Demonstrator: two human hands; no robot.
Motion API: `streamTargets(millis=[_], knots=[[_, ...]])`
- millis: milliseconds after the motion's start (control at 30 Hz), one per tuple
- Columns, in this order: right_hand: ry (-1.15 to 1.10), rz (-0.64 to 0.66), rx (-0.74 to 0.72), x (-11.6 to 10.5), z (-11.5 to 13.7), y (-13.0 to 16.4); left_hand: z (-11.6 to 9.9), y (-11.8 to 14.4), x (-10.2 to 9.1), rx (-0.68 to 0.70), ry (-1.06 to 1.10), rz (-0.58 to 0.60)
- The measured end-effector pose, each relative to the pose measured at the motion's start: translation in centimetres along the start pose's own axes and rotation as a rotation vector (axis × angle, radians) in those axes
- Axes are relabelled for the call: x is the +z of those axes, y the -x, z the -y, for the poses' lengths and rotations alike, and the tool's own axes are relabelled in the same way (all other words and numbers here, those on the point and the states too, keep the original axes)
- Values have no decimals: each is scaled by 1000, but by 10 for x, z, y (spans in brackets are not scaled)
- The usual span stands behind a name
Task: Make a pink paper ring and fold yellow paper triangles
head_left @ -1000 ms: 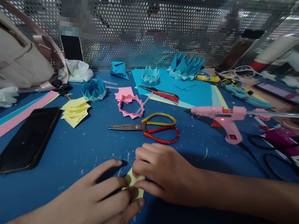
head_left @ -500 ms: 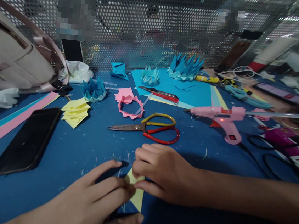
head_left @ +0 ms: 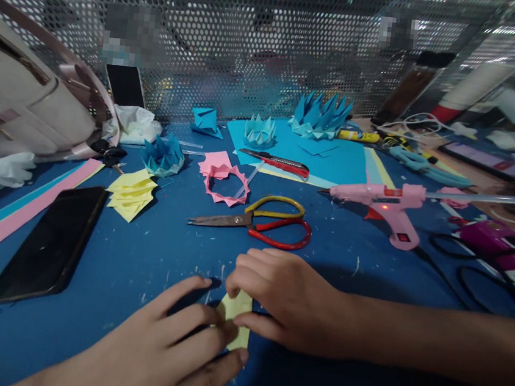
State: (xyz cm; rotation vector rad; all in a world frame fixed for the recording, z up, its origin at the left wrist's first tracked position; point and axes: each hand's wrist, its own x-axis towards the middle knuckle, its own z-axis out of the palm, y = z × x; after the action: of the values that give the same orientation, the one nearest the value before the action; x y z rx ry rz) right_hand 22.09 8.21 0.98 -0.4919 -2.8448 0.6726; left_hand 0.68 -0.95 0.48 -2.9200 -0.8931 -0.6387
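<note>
A small piece of pale yellow paper lies on the blue tabletop between my hands, and its lower edge looks folded. My left hand grips it from the left, the thumb at the bottom edge and the middle fingers on its surface; the index finger stretches out past it. Curled over the paper's top edge are the fingers of my right hand, whose thumb presses on its right side. Both hands hide part of the sheet. Just beyond them rest scissors with one yellow and one red handle.
A pink glue gun with a lit red light lies right. Folded yellow papers, a pink paper ring and a red utility knife lie farther back. A black phone and paper strips are left. Perforated metal stands behind.
The yellow paper's pointed lower corner has been folded up, leaving a straighter bottom edge. My left thumb has moved up slightly to that edge, and my right fingers have shifted a little left.
</note>
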Motion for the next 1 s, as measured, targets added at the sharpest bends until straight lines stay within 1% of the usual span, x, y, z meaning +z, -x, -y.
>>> streamTargets(millis=[67, 200, 300, 333, 367, 400, 433, 467, 500, 567, 633, 700, 733, 767, 800, 900, 1000], knots=[[-12, -11, 21, 0, 0, 1, 1, 1, 3, 11, -11, -33], [40, -8, -9, 1, -1, 2, 2, 2, 9, 45, -27, -141], [42, 4, 0, 2, -3, 0, 2, 0, 8, 44, -20, -96], [35, 7, 13, 3, -4, -1, 2, -1, 8, 35, -19, -44], [26, 9, 30, 3, -6, -1, 2, -1, 8, 33, -26, -45], [13, 9, 47, 2, -8, -1, 2, 0, 8, 36, -38, -114], [-8, 1, 56, 2, -10, 0, 2, 0, 9, 34, -39, -114], [-40, -16, 54, 0, -12, 1, 2, 1, 11, 41, -38, -142], [-78, -40, 34, -1, -15, 3, 2, 3, 13, 45, -35, -151], [-112, -103, -78, -5, -19, 9, 3, 6, 15, 50, -28, -147], [-23, -163, -275, -8, -21, 14, 4, 8, 17, 53, -32, -150], [120, -181, -472, -11, -21, 17, 4, 9, 16, 65, -36, -134], [170, -181, -538, -12, -21, 17, 4, 9, 15, 69, -36, -132], [194, -173, -568, -13, -21, 17, 5, 8, 15, 71, -34, -136], [194, -159, -566, -13, -21, 17, 5, 8, 14, 71, -32, -135], [145, -128, -499, -13, -23, 16, 5, 8, 15, 63, -23, -139], [124, -133, -452, -14, -27, 16, 6, 9, 17, 63, -18, -130]])
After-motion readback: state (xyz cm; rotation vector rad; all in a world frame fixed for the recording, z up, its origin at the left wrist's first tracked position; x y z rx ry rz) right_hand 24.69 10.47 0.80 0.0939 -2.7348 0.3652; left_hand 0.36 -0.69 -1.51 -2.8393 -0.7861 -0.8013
